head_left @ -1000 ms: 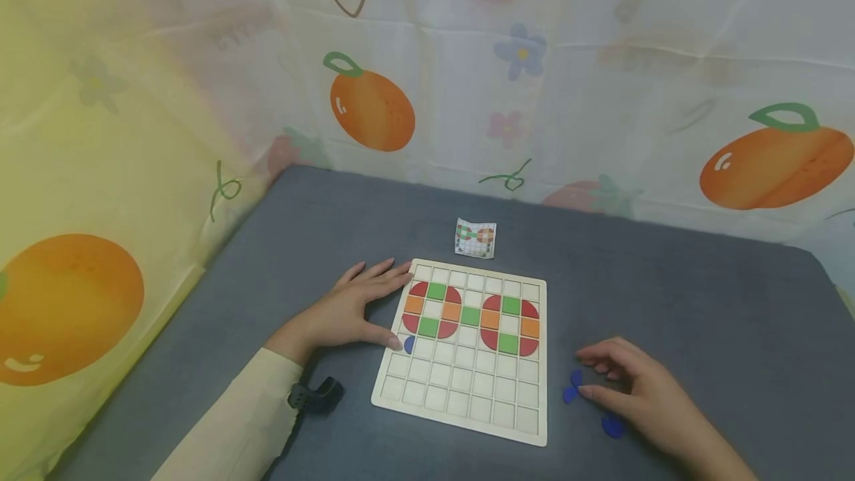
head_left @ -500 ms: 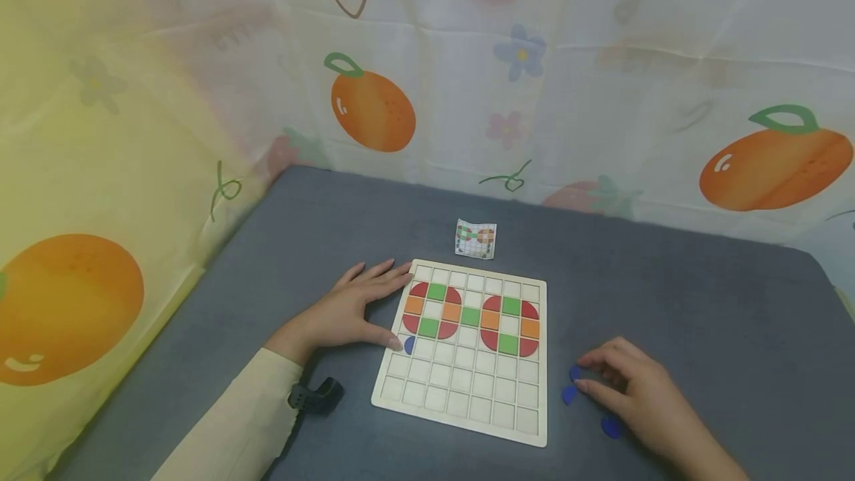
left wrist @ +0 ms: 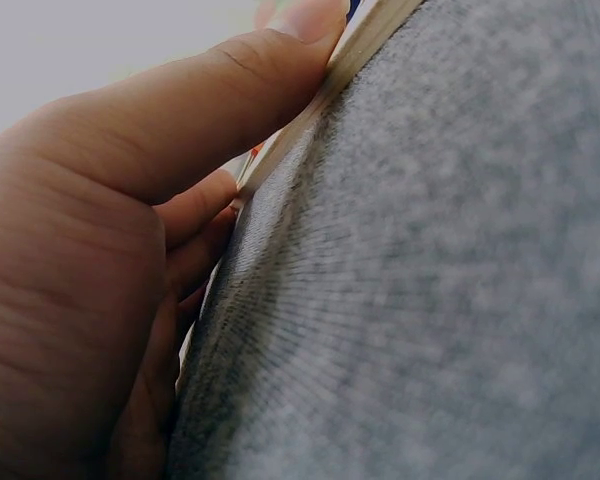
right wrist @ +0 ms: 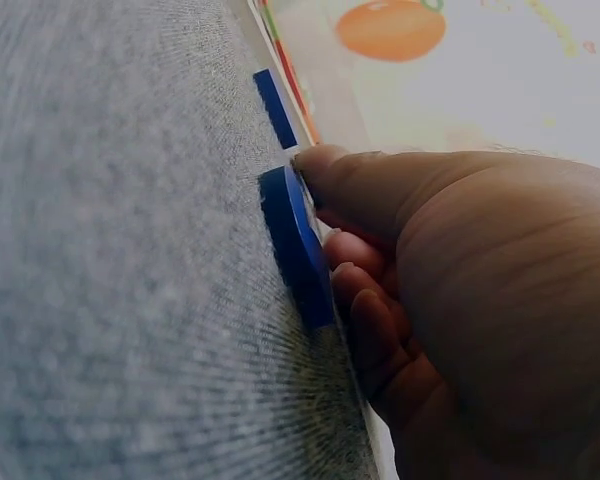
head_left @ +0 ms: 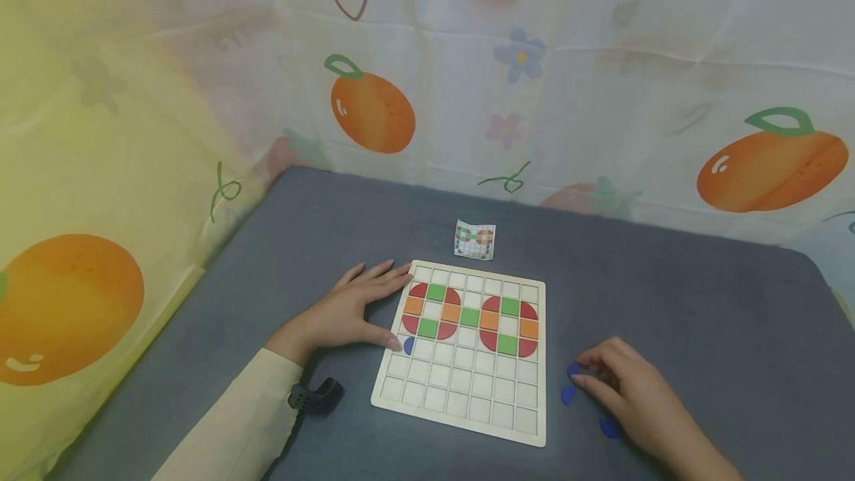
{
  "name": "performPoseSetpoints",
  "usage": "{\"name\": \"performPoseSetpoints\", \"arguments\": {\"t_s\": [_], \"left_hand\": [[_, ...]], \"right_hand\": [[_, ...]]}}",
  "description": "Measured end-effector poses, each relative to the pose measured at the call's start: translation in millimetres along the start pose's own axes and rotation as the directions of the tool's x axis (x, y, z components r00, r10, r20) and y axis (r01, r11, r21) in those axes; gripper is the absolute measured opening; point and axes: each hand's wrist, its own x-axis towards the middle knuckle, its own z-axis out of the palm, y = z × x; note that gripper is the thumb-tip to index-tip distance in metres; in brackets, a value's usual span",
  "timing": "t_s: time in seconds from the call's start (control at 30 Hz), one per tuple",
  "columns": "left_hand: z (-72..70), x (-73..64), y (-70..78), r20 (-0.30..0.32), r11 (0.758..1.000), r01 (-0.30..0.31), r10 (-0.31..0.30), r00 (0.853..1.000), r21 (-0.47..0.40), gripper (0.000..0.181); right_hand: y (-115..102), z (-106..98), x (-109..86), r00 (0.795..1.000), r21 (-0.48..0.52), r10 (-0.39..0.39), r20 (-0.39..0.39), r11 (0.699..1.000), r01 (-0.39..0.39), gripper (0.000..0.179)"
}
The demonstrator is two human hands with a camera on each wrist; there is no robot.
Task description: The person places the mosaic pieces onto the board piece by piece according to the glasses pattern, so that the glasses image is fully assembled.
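A pale wooden grid board (head_left: 458, 408) lies on the table, with red, green and orange tiles forming two ring shapes joined by a green square. One blue rounded tile (head_left: 410, 345) sits in a cell near its left edge. My left hand (head_left: 344, 310) rests at that edge with fingers spread, the thumb on the rim beside this tile. Right of the board, my right hand (head_left: 631, 388) pinches a blue tile (head_left: 573, 370) between thumb and index finger, low at the cloth. A second loose blue tile (head_left: 568, 395) lies just below, and a third blue tile (head_left: 608, 427) lies nearer the wrist.
Behind the board lies a small printed pattern card (head_left: 475, 240) showing a similar coloured design. A black wristband (head_left: 317, 396) circles the left wrist. Grey cloth (head_left: 374, 206) covers the table, and a fruit-printed curtain (head_left: 454, 95) hangs behind it and to the left.
My right thumb and index finger have closed in on the upper loose blue tile, and the hand has shifted slightly left. My left hand and the board have stayed put.
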Motion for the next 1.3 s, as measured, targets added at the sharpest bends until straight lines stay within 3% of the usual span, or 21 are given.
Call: {"name": "performPoseSetpoints", "arguments": {"t_s": [0.33,0.6,0.83,1.03,1.3], "left_hand": [[0.9,0.4,-0.2,0.002,1.000,0.015,-0.015,1.000,-0.002,0.114],[1.7,0.4,-1.9,-0.001,1.000,0.011,-0.011,1.000,0.002,0.114],[1.0,0.0,-1.8,0.001,1.000,0.002,-0.002,1.000,0.002,0.113],[0.7,0.2,-2.7,0.002,1.000,-0.002,0.002,1.000,0.005,0.114],[2.2,0.2,-3.6,-0.010,1.000,-0.005,0.005,1.000,0.009,0.113]], "right_hand": [[-1.2,1.4,0.7,0.997,0.059,-0.050,-0.061,0.997,0.053,0.026],[-24.1,-0.5,9.6,0.991,0.041,-0.106,-0.085,0.993,0.110,0.029],[-54.4,11.2,25.9,0.983,0.079,-0.182,-0.028,0.980,0.184,0.026],[-81.8,32.5,41.4,0.955,0.094,-0.296,0.015,0.951,0.294,0.021],[-121.3,62.2,59.1,0.944,0.125,-0.284,0.169,0.956,0.266,0.011]]}}
